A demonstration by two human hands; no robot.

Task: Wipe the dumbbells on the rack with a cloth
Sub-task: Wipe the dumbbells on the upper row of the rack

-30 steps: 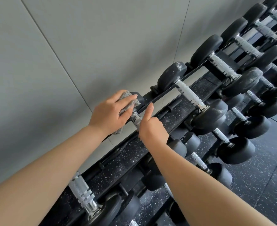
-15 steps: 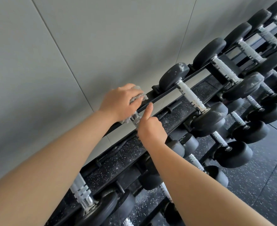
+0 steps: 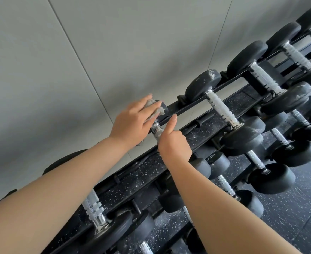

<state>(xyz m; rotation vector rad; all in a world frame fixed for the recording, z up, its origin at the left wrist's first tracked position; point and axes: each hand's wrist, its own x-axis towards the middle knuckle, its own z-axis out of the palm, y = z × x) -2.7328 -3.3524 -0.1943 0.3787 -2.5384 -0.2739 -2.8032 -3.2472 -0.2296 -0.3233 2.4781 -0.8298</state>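
A small black dumbbell with a chrome handle (image 3: 156, 130) lies across the top tier of the black rack (image 3: 191, 105). My left hand (image 3: 132, 121) presses a crumpled grey cloth (image 3: 153, 108) onto the dumbbell's far head, fingers curled over the cloth. My right hand (image 3: 174, 142) grips the near part of the handle, thumb pointing up toward the rail. The dumbbell's near head is hidden under my right hand.
More black dumbbells with knurled handles fill the rack: one (image 3: 218, 105) just right of my hands, larger ones (image 3: 261, 74) farther right, another (image 3: 94, 208) at lower left. Lower tiers hold several more. A grey wall stands behind; speckled black flooring lies at right.
My left hand with the cloth has shifted a little along the far head of the dumbbell. My right hand stays on the handle.
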